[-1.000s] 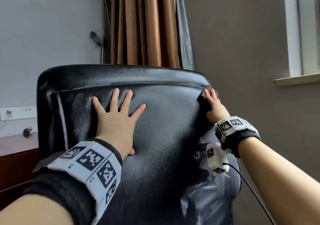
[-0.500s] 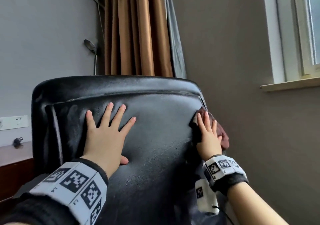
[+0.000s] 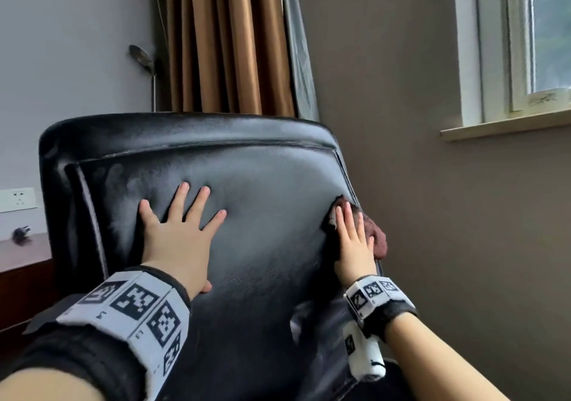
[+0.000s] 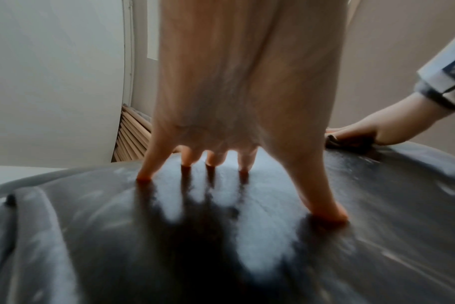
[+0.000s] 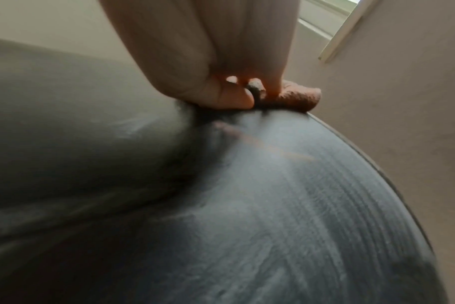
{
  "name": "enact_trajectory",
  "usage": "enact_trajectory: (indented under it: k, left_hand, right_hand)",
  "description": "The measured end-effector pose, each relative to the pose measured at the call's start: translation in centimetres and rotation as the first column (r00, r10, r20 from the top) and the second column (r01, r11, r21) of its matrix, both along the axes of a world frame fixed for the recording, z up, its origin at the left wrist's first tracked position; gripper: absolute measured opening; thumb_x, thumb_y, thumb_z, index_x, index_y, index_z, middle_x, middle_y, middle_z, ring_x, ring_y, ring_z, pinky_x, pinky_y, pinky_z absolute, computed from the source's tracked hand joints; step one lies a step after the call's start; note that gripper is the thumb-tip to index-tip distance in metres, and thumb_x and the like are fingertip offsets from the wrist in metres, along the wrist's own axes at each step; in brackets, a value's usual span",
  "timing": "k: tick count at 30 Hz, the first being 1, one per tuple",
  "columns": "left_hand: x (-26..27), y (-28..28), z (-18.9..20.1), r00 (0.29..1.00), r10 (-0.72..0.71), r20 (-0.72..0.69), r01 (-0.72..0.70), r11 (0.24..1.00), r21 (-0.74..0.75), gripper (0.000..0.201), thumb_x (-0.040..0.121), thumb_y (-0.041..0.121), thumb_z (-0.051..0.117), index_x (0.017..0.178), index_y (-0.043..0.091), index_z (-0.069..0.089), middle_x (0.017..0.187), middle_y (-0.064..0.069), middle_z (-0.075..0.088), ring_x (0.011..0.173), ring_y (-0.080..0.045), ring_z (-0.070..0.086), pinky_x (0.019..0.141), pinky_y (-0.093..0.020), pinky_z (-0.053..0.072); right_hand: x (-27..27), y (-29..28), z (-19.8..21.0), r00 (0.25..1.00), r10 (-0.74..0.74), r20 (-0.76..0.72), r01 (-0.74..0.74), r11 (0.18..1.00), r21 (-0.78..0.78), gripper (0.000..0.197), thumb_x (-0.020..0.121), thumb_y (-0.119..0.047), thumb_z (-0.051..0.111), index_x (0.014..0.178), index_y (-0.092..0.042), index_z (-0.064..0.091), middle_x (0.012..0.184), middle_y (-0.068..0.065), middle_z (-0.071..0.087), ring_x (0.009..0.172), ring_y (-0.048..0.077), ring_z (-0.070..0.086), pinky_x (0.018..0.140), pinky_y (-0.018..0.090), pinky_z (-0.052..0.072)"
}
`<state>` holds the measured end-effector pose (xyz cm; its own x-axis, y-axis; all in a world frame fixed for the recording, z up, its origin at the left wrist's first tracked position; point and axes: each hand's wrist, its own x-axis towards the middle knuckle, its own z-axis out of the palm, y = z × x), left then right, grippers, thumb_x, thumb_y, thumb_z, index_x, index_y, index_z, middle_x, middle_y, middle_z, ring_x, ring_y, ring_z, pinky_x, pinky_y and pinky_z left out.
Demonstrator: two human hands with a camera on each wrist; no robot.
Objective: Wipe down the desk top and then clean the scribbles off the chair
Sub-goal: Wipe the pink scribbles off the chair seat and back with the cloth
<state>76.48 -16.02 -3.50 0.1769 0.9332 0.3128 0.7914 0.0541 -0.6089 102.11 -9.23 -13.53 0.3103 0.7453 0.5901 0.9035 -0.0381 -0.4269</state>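
Note:
A black leather chair back [image 3: 262, 184] fills the head view, dusted with pale smears. My left hand [image 3: 176, 227] lies flat on it, fingers spread and straight, left of the middle; in the left wrist view the fingertips [image 4: 144, 178] press into the leather [image 4: 247, 246]. At the chair's right edge my right hand [image 3: 352, 240] presses a reddish-brown cloth [image 3: 375, 237] against the leather with straight fingers. The right wrist view shows the cloth [image 5: 294, 98] bunched under that hand [image 5: 231, 96] on the chair back [image 5: 273, 205]. I cannot make out any scribbles.
A brown curtain [image 3: 228, 39] hangs behind the chair. A wooden desk top [image 3: 21, 252] with a small dark object [image 3: 21, 234] sits at the left under a wall socket [image 3: 17, 200]. A window sill [image 3: 506, 125] juts from the wall at the right.
My right hand has slid down the chair's right edge with the cloth, from near the top corner to mid-height. The left hand has stayed flat on the chair back.

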Motion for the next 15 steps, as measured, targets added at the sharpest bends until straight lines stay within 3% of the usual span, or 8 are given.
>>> enact_trajectory:
  k: [4,8,10,12,15]
  left_hand:
    - [-0.6,-0.3,-0.8,1.000,-0.005,-0.005,0.005,1.000,0.003,0.110,0.077,0.071,0.052,0.144,0.030,-0.025,0.148,-0.010,-0.038,0.139,-0.034,-0.028,0.110,-0.063,0.010]
    - [-0.6,-0.5,-0.9,1.000,0.005,-0.006,-0.005,1.000,0.002,0.110,0.076,0.073,0.051,0.145,0.030,-0.024,0.149,-0.010,-0.037,0.139,-0.034,-0.027,0.109,-0.063,0.011]
    - [-0.6,-0.4,-0.9,1.000,0.001,-0.016,-0.001,1.000,0.009,0.110,0.076,0.073,0.050,0.144,0.030,-0.025,0.149,-0.010,-0.037,0.140,-0.034,-0.027,0.109,-0.063,0.011]
    - [-0.6,-0.4,-0.9,1.000,-0.004,-0.022,0.004,1.000,0.003,0.109,0.077,0.074,0.049,0.144,0.030,-0.024,0.149,-0.010,-0.037,0.140,-0.034,-0.027,0.109,-0.063,0.010]
    - [-0.5,-0.4,-0.8,1.000,0.008,-0.020,-0.008,1.000,-0.002,0.109,0.077,0.073,0.049,0.144,0.029,-0.025,0.148,-0.010,-0.037,0.139,-0.035,-0.027,0.109,-0.063,0.010]
  right_hand:
    - [-2.5,-0.5,-0.6,0.990,-0.044,-0.136,0.050,0.998,0.043,0.100,0.079,0.001,0.057,0.148,-0.013,-0.014,0.153,0.001,-0.027,0.142,0.029,-0.018,0.115,0.050,0.006]
    - [-6.4,-3.3,-6.3,0.979,0.200,0.028,-0.199,0.979,-0.032,0.101,0.079,-0.003,0.057,0.141,-0.007,-0.023,0.142,0.003,-0.039,0.136,0.027,-0.031,0.118,0.043,-0.004]
    - [-4.6,-3.3,-6.8,0.957,0.275,0.095,-0.269,0.960,-0.073,0.099,0.075,0.006,0.051,0.140,-0.008,-0.022,0.139,0.000,-0.039,0.134,0.023,-0.032,0.118,0.042,-0.001]
    - [-1.6,-2.0,-5.0,0.977,0.193,0.088,-0.187,0.980,-0.074,0.102,0.069,0.011,0.051,0.145,-0.008,-0.014,0.141,-0.002,-0.036,0.137,0.023,-0.028,0.118,0.043,0.002]
    - [1.4,-0.4,-1.2,0.992,0.035,-0.122,-0.035,0.999,0.007,0.097,0.073,0.013,0.049,0.148,-0.007,-0.009,0.154,0.004,-0.023,0.143,0.029,-0.015,0.118,0.039,0.002]
